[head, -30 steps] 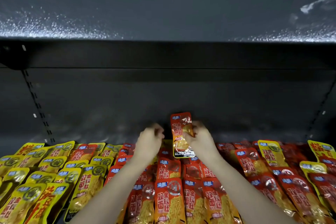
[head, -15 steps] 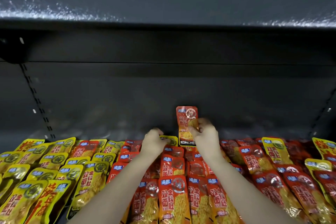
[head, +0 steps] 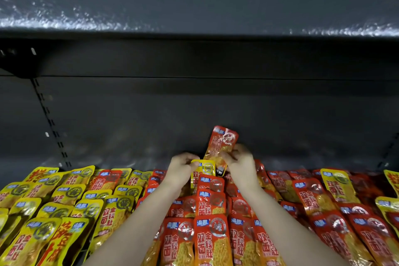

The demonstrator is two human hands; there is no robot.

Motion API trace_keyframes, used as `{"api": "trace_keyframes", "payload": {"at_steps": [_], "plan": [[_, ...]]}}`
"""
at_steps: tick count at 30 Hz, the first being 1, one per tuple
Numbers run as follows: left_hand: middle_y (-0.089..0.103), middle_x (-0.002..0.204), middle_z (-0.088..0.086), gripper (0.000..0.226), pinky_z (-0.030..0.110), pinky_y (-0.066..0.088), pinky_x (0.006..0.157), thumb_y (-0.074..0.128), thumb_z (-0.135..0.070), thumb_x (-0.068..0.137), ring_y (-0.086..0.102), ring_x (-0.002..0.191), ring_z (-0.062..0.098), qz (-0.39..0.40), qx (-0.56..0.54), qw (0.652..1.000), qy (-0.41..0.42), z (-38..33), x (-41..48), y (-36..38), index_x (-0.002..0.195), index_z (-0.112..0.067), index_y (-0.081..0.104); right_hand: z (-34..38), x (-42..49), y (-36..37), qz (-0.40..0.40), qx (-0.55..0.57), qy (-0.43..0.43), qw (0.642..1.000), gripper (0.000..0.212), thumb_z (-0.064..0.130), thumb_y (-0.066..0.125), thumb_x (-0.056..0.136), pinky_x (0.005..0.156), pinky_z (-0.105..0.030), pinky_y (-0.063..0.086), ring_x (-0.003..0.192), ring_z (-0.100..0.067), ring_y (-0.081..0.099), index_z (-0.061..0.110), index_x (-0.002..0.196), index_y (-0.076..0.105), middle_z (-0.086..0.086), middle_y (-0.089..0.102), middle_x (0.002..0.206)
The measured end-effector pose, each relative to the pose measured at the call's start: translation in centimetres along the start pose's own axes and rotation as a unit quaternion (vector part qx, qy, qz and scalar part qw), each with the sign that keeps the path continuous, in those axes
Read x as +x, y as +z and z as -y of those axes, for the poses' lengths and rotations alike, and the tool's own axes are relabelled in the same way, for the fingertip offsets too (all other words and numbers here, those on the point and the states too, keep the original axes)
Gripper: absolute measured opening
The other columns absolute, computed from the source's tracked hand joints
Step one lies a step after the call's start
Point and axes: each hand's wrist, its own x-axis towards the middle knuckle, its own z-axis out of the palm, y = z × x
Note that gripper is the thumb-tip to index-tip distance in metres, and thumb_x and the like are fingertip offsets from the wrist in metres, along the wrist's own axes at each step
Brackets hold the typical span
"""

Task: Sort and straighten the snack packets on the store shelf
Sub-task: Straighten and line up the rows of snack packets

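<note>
Right hand (head: 243, 166) pinches red packet (head: 222, 140), left hand (head: 180, 168) yellow packet (head: 205, 167); labels 双面金钱肚.

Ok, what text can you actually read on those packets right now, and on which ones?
"双面金钱肚": front red packet, large characters; also on the yellow packet on the left.
"渔趣": blue tag at the front red packet's top, best reading.
Blurred, unreadable: print on the raised red packet in the right hand.
Unreadable: round seal on the small yellow packet pinched by the left hand.
</note>
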Motion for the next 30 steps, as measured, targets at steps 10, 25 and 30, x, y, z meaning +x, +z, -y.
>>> {"api": "trace_keyframes", "payload": {"at_steps": [10,25,30], "plan": [[0.066,0.097,0.005,0.011,0.034,0.052,0.083,0.056,-0.009,0.091,0.063,0.095,0.022,-0.034,-0.018,0.998,0.044,-1.0,0.1,-0.4,0.091,-0.018,0.062,0.0,0.4,0.1,0.111,0.013,0.05,0.992,0.004,0.014,0.056,0.094,0.072,-0.026,0.057,0.092,-0.019,0.065,0.018,0.094,0.055,-0.001,0.064,0.092],[0.061,0.079,-0.005,0.011,0.011,0.043,0.066,0.057,-0.003,0.09,0.056,0.077,0.005,-0.147,-0.046,0.977,0.144,-2.3,-0.1,-1.6,0.088,-0.013,0.061,1.3,0.1,0.1,0.228,-0.128,0.057,0.963,0.036,0.021,0.051,0.097,0.068,-0.02,0.043,0.08,-0.007,0.054,0.013,0.131,0.043,0.006,0.055,0.096],[0.063,0.08,0.001,0.01,0.005,0.042,0.067,0.058,0.002,0.088,0.059,0.077,0.007,-0.215,-0.06,0.952,0.209,-2.6,-0.1,-2.2,0.086,-0.007,0.062,1.4,0.4,0.2,0.252,-0.182,0.062,0.949,0.037,0.022,0.05,0.096,0.058,-0.014,0.032,0.068,0.002,0.04,0.016,0.132,0.042,0.016,0.044,0.079]]}}
